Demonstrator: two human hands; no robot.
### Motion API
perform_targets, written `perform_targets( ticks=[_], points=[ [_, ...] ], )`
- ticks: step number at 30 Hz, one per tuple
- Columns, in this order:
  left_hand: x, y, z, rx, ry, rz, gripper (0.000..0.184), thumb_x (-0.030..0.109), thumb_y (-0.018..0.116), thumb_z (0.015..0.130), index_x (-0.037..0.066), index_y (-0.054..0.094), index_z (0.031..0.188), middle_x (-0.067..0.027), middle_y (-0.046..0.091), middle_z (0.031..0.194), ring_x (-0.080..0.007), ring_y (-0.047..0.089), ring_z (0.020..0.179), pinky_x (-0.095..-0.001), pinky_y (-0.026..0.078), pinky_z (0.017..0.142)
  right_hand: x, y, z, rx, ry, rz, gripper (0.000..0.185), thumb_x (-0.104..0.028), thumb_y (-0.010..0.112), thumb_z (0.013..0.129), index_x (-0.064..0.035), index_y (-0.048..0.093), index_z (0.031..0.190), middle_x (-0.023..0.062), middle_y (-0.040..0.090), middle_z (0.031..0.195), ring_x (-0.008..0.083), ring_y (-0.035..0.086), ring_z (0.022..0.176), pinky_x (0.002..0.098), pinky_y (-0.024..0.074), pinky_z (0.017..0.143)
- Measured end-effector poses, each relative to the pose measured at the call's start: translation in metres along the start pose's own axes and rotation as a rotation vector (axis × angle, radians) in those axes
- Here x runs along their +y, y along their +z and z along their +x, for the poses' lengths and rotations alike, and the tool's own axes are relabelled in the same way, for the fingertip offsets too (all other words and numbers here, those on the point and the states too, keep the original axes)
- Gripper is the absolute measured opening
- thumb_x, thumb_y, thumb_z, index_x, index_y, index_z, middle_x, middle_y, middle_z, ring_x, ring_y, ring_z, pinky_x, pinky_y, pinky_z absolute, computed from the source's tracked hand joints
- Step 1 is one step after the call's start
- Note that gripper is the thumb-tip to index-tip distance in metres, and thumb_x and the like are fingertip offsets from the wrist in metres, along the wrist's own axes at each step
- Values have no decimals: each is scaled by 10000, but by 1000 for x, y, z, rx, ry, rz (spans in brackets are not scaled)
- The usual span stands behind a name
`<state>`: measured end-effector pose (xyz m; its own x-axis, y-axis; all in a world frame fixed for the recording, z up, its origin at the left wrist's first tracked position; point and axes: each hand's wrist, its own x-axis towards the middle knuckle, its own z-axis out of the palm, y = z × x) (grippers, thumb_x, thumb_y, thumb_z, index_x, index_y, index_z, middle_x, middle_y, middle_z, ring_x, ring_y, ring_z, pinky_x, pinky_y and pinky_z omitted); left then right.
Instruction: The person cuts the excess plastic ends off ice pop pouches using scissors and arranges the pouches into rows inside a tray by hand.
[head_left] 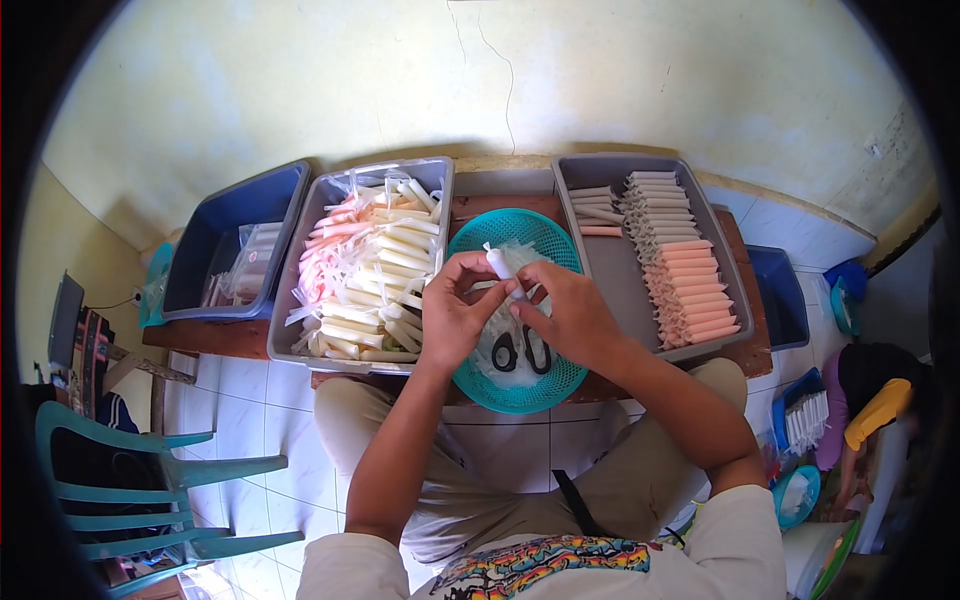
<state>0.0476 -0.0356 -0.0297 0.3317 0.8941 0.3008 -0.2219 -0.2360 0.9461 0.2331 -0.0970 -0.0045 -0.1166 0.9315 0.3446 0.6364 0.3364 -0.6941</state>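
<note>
Between my two hands, above a teal mesh basket (465,385), is a white ice pop (500,265) in a tied plastic sleeve. My left hand (462,312) pinches its side with thumb and fingers. My right hand (572,315) closes around its lower end, which the fingers partly hide. Below them in the basket lie black-handled scissors (505,352) on clear plastic scraps (485,372). At left, a grey tub (447,200) holds a loose pile of cream and pink ice pops (375,270). At right, another grey tub (610,300) has brownish-grey and orange ice pops (690,270) in rows.
The tubs stand on a wooden bench (235,338) against the wall. A dark blue tub (185,308) with packed bags sits at far left. A green plastic chair (130,490) is at lower left. At right, another person (880,400) bends near floor containers and a blue tub (780,300).
</note>
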Motion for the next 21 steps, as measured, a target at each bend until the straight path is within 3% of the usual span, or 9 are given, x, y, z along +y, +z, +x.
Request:
perform_targets(
  ticks=[2,9,11,15,21],
  points=[
    [-1,7,-2,-9,-29,-110,338,-101,782,920,-16,619,1204,-88,717,1131,-174,725,1093,-326,614,973,6,-4,1,21,32,-3,276,-206,807,924,-38,668,1092,130,729,983,285,742,872,413,578,785],
    [-11,15,1,-45,-77,-138,321,-96,779,928,-12,618,1192,-97,724,1124,-186,735,1076,-323,611,963,18,-21,-10,57,16,-76,236,-193,798,934,-46,669,1067,126,724,973,297,705,805,422,559,745],
    [-14,17,2,-62,-102,-134,318,-81,776,938,-9,620,1206,-97,726,1125,-185,738,1066,-321,611,960,16,-29,-13,24,89,-84,241,-180,803,911,-74,663,1077,128,734,1004,364,713,910,482,557,794],
    [-9,33,10,-90,-83,-53,383,-63,769,953,-16,633,1308,-113,737,1162,-183,741,1064,-325,609,973,24,-44,-22,71,71,-169,223,-179,802,912,-84,692,1082,127,736,1014,359,706,954,484,560,831],
    [-17,59,33,-181,-96,-79,287,-5,751,996,-21,681,1274,-92,760,1087,-167,751,986,-306,625,896,40,-85,-25,95,92,-302,205,-160,802,899,-88,751,1085,104,747,1059,347,686,1058,474,558,903]
  ],
)
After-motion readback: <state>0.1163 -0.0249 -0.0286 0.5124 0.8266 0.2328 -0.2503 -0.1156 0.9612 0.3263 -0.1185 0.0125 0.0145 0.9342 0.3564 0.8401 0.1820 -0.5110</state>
